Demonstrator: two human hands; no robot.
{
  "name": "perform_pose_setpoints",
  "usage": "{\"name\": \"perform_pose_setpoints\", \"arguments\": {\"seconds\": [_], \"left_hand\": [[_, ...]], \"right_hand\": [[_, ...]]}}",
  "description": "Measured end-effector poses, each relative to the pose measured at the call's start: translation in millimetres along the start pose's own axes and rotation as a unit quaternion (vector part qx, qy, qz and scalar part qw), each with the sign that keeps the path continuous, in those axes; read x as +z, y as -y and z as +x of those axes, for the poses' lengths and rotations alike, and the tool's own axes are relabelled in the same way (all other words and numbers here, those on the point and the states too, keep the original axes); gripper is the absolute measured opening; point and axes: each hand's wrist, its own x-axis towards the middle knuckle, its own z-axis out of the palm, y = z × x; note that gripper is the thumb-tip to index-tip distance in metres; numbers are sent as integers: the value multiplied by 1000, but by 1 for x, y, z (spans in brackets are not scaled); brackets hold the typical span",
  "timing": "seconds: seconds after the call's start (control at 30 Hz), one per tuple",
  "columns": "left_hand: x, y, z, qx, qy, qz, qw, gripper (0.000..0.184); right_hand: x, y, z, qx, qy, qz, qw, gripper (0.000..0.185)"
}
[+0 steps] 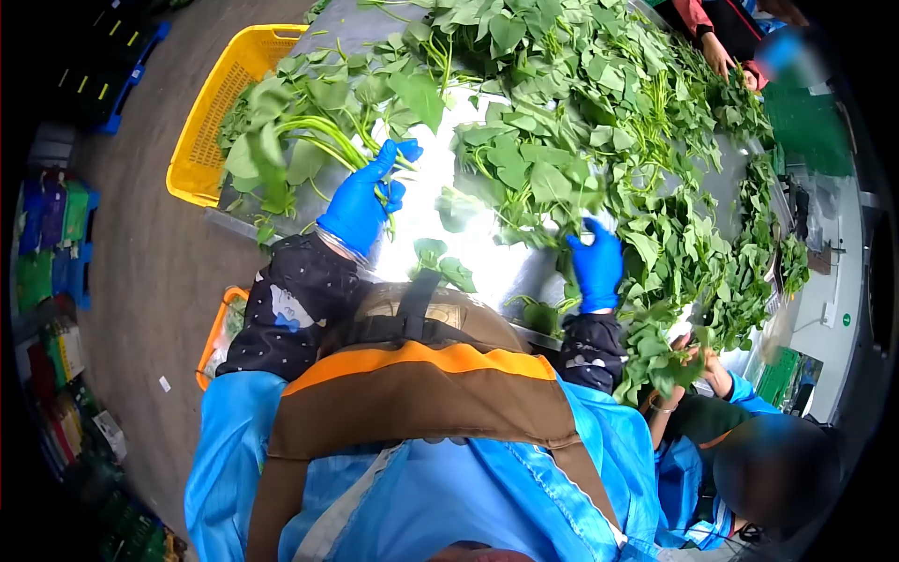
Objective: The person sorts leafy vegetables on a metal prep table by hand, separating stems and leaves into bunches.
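In a blue glove, my left hand (361, 199) is closed around a bunch of leafy green stems (323, 131). The pale stems run through its fingers, and the broad leaves fan out to the left and away from me. My right hand (596, 267), also gloved in blue, is at the near edge of the leaf pile (552, 173). Its thumb and forefinger stand apart, with leaves just beyond the fingertips; I see nothing held in it. A few loose leaves (440, 262) lie on the shiny metal table (417, 211) between my hands.
A yellow plastic crate (211, 122) stands at the table's far left. On the floor by my left side is an orange basket (220, 332). One co-worker's hands (698, 361) handle leaves at my right; another person's hand (719, 56) reaches in at the far right.
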Motion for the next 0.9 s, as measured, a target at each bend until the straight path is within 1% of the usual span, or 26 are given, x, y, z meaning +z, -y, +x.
{"name": "perform_pose_setpoints", "arguments": {"seconds": [0.07, 0.1, 0.13, 0.17, 0.2, 0.23, 0.27, 0.3, 0.33, 0.37, 0.4, 0.47, 0.5, 0.53, 0.57, 0.6, 0.67, 0.7, 0.73, 0.77, 0.8, 0.83, 0.87, 0.9], "left_hand": [[7, 4, -1, -4, 0, -5, 1000, 38], [10, 8, -2, -9, 2, -8, 1000, 39], [10, 11, 0, -23, 9, -7, 1000, 39], [8, 15, 1, -36, 15, -7, 999, 39], [8, 17, 1, -48, 20, -6, 999, 39], [14, 18, -2, -48, 23, -7, 999, 38], [17, 18, -2, -53, 19, -19, 998, 37], [19, 17, -2, -55, 14, -32, 998, 37], [19, 16, -3, -58, 7, -45, 997, 36], [8, 7, -2, -49, 71, -36, 996, 33], [4, 1, -1, 12, 7, -62, 998, 32], [-18, -33, -5, 103, -19, -93, 990, 31], [-35, -48, -8, 124, -35, -73, 989, 31], [-49, -61, -12, 144, -51, -51, 987, 32], [-55, -68, -22, 142, -134, -26, 980, 34], [-66, -69, -32, 136, -167, 12, 976, 35], [-77, -57, -49, 126, -202, -7, 971, 36], [-89, -47, -57, 110, -159, -27, 981, 37], [-87, -35, -68, 104, -166, 0, 981, 40], [-92, -17, -76, 85, -167, 4, 982, 41], [-91, 5, -83, 75, -160, -9, 984, 41], [-86, 28, -89, 56, -200, -43, 977, 37], [-71, 36, -99, 8, -209, -53, 976, 29], [-63, 41, -103, -12, -224, -47, 973, 28]], "right_hand": [[-25, 10, 8, -32, -88, 17, 995, 49], [-40, 30, 11, -68, -81, 76, 992, 54], [-47, 53, 13, -113, -72, 194, 972, 52], [-55, 78, 10, -108, 17, 287, 952, 53], [-52, 98, 10, -102, 89, 398, 907, 54], [-33, 111, 8, -138, 102, 427, 888, 54], [-20, 130, 3, -189, 86, 394, 895, 51], [-3, 140, -1, -223, 85, 346, 908, 38], [10, 148, -10, -93, 185, 413, 887, 23], [10, 147, -13, -61, 258, 420, 868, 19], [7, 143, -14, -32, 333, 421, 843, 18], [5, 123, -22, 7, 375, 475, 796, 19], [2, 117, -23, -12, 401, 451, 797, 20], [27, 97, -29, 2, 431, 451, 782, 17], [24, 101, -29, -139, 385, 359, 839, 16], [21, 107, -28, -275, 323, 258, 868, 16], [29, 128, -18, -368, 156, 252, 881, 16], [28, 142, -13, -360, 125, 275, 883, 17], [25, 158, -9, -352, 93, 298, 882, 18], [31, 167, -4, -290, 194, 305, 886, 22], [38, 178, 4, -224, 294, 307, 877, 26], [48, 193, 10, -227, 316, 226, 893, 29], [62, 211, 16, -229, 334, 142, 903, 32], [76, 227, 20, -229, 349, 57, 907, 36]]}}
